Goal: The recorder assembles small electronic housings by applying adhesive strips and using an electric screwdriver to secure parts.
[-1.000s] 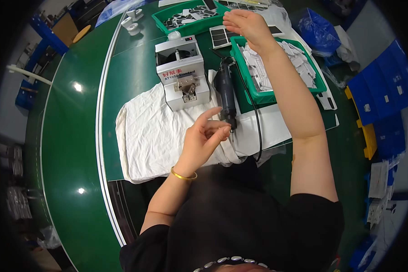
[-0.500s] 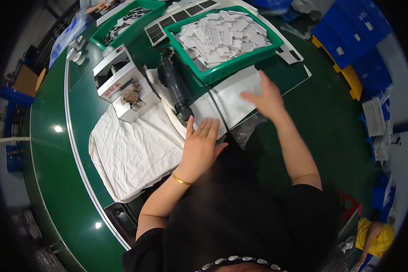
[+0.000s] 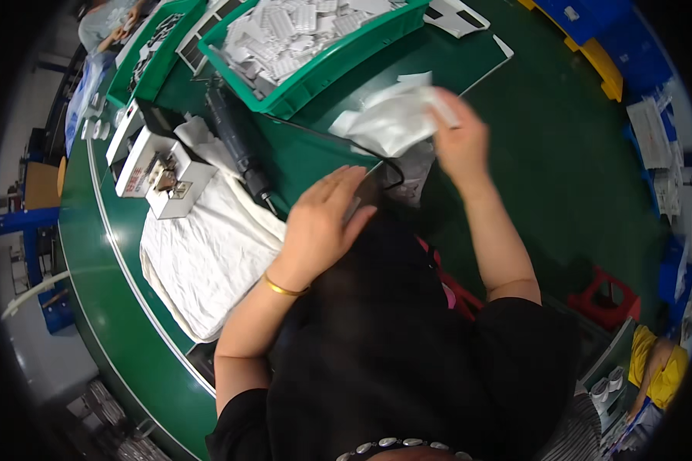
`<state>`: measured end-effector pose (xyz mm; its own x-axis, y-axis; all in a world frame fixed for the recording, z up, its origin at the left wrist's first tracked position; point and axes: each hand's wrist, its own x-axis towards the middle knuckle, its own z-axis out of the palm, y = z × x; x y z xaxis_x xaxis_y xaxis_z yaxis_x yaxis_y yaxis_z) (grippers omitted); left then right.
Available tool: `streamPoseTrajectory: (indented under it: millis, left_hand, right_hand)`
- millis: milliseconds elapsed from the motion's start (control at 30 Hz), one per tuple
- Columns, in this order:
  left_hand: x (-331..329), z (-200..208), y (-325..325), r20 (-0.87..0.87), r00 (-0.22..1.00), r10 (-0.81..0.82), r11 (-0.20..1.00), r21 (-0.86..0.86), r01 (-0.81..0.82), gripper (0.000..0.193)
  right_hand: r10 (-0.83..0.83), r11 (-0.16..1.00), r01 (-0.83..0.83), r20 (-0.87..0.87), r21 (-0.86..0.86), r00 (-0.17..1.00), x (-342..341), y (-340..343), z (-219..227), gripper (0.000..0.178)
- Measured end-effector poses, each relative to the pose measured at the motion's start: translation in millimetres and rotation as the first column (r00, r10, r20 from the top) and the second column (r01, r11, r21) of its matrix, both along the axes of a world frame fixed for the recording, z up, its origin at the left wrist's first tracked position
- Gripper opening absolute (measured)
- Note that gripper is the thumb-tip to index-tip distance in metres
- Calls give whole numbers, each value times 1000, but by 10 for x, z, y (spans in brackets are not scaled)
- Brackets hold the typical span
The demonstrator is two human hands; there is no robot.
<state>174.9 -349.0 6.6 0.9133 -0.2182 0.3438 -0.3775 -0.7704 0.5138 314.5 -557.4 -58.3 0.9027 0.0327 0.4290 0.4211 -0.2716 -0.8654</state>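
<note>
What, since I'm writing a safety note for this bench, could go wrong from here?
The white sheet in the right hand could catch the black cord running close by and might drag it along. That cord also loops past the table edge, where it may snag clothing. The power screwdriver lies with its bare tip near the left hand, so a careless move could bring a scratch.
</note>
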Motion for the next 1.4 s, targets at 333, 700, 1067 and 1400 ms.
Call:
streamPoseTrajectory:
  millis: [333,700,1067,1400]
  left_hand:
    - [1129,-147,-219,-134,969,-208,934,267,237,91]
    - [1485,-123,-341,-370,919,-137,875,390,287,98]
    - [1516,-309,-368,-374,917,-141,850,430,305,92]
    - [1536,-335,-395,-346,924,-162,858,413,304,90]
  right_hand:
    - [-547,814,346,-417,-466,726,413,-1973,-2206,29]
    - [174,943,-88,-254,320,951,1301,-341,-4087,29]
    - [30,992,-96,-604,-77,796,1047,219,-4042,27]
    - [-210,797,-329,-743,-506,635,564,-128,-4334,25]
